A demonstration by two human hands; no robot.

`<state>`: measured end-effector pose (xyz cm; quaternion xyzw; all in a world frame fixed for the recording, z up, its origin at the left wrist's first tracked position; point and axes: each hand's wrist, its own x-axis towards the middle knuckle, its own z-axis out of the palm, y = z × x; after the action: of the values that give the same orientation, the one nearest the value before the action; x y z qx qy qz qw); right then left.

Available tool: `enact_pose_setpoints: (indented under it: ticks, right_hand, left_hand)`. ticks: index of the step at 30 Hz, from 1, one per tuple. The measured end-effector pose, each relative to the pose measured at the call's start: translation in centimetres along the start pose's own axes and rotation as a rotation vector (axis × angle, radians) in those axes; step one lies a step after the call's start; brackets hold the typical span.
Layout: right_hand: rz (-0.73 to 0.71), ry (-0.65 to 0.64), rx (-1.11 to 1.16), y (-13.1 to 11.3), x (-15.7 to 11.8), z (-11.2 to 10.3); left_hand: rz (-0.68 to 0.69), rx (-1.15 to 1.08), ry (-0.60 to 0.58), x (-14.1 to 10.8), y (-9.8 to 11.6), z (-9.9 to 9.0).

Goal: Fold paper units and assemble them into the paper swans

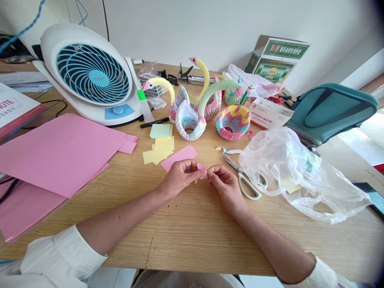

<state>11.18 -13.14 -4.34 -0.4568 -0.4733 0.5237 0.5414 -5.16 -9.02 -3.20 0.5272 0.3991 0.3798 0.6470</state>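
My left hand (181, 176) pinches a small folded piece of pink paper (201, 167) over the middle of the wooden table (180, 240). Close beside it on the right, my right hand (225, 186) has its thumb and fingers pressed together at the paper's right end. Behind my left hand lies a pink strip (180, 157), with yellow slips (163, 144) and a pale green slip (160, 131) further back. Scissors (247, 184) with white handles lie just right of my right hand.
Folded-paper swans (192, 120) and a paper bowl (233, 123) stand behind my hands. Large pink sheets (66, 152) and a fan (93, 76) occupy the left. On the right are a clear plastic bag (300, 176), a sticky note box (268, 114) and a teal bag (333, 112).
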Motion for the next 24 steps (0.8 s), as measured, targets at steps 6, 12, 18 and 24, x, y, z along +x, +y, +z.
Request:
enact_pose_setpoints:
  ticks: [6,12,18,24]
  right_hand:
    - [-0.025,0.006,-0.029,0.02,0.03,-0.05]
    - [-0.020,-0.040,0.029,-0.19,-0.09,0.26]
    - [-0.028,-0.030,0.046,-0.12,-0.11,0.48]
    - [0.011,0.011,-0.012,0.10,-0.14,0.31]
  left_hand:
    - [0.019,-0.030,-0.035,-0.04,0.05,0.04]
    - [0.016,-0.004,-0.027,-0.07,0.41,0.01]
    - [0.021,0.024,-0.026,-0.24,0.65,-0.04]
    - [0.045,0.064,-0.059,-0.31,0.83,-0.12]
